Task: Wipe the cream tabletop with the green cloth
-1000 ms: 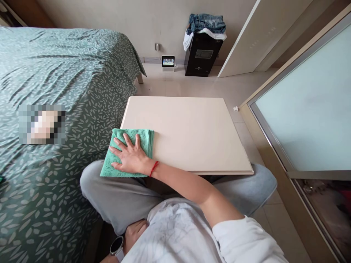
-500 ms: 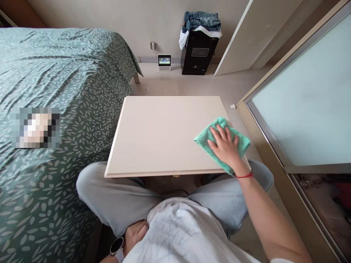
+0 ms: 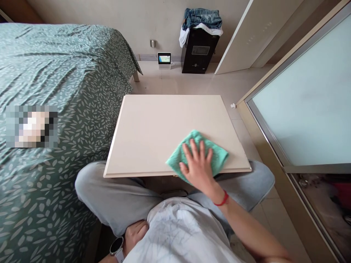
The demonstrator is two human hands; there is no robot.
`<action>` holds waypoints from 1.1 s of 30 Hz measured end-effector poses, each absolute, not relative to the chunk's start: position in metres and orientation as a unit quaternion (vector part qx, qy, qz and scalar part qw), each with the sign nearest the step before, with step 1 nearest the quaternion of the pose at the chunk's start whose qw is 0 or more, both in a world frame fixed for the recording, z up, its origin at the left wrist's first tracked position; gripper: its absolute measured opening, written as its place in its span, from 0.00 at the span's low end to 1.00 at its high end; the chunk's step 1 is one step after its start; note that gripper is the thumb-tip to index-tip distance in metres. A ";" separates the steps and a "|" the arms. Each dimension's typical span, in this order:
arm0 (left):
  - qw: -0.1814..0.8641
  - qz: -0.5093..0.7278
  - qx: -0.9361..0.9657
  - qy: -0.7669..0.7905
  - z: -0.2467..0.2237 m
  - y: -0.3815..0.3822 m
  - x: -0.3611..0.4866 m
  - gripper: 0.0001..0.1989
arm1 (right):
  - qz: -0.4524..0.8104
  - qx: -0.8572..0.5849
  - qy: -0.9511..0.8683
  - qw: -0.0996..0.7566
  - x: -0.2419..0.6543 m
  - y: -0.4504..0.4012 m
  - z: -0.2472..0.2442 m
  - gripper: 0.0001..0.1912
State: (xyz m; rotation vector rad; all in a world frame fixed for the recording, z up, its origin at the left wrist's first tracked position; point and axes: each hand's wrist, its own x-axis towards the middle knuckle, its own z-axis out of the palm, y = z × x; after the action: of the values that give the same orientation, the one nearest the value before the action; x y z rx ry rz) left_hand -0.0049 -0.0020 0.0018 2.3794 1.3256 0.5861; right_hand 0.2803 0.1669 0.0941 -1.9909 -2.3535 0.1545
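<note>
One-handed, laid the fingers (image 3: 194, 148) of the right hand (image 3: 199, 171) spread and flat over a green cloth (image 3: 220, 156), resting upon it rather than gripping it, with a slight blur over hand and cloth alike. Had the cloth directly beneath palm and fingertips, with its far corner just beyond the middle finger, one corner out to the left past the thumb and another out to the right past the little finger. Had it right of the middle of a pale tabletop (image 3: 150, 135), along the near side, with the lower part hanging over the front edge. Wore a red band (image 3: 225, 198) at that wrist. Rested the left hand (image 3: 135, 232) close to the body, beside a whitish shirt (image 3: 175, 230), with too little of its fingers showing to tell clenched from loose. Wore a watch (image 3: 116, 245) on that arm. Sat with knees in grey-blue jeans (image 3: 109, 197) to either side of the tabletop's near edge. Farther out, had to the left a leaf-patterned green bedspread (image 3: 90, 102) bearing a pixelated patch (image 3: 33, 126). Faced, across the tiled floor (image 3: 175, 86), a small lit screen (image 3: 164, 59) by the wall (image 3: 172, 33), a black cabinet (image 3: 197, 56) topped with folded denim (image 3: 203, 18) and white fabric (image 3: 183, 37), and a pale door (image 3: 238, 44) at an angle. Had to the right a frosted panel (image 3: 304, 98), and near its base a white scrap (image 3: 233, 106) on the floor.
</note>
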 end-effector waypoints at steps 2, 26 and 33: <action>0.169 0.220 0.838 0.470 -0.002 -0.003 -0.005 0.15 | 0.086 -0.565 -0.820 0.027 0.229 0.167 0.099 0.42; 0.158 0.235 0.843 0.456 0.000 -0.001 -0.007 0.15 | 0.109 -0.602 -0.791 0.026 0.248 0.255 0.111 0.38; 0.156 0.223 0.849 0.452 0.000 0.001 -0.006 0.15 | 0.051 -0.807 -0.589 0.015 0.404 0.251 0.100 0.40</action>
State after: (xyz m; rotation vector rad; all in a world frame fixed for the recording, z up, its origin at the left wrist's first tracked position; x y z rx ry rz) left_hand -0.0060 0.0014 0.0005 2.4315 1.2935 0.6398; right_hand 0.4036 0.2507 0.0997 -2.5102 -1.8316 0.1579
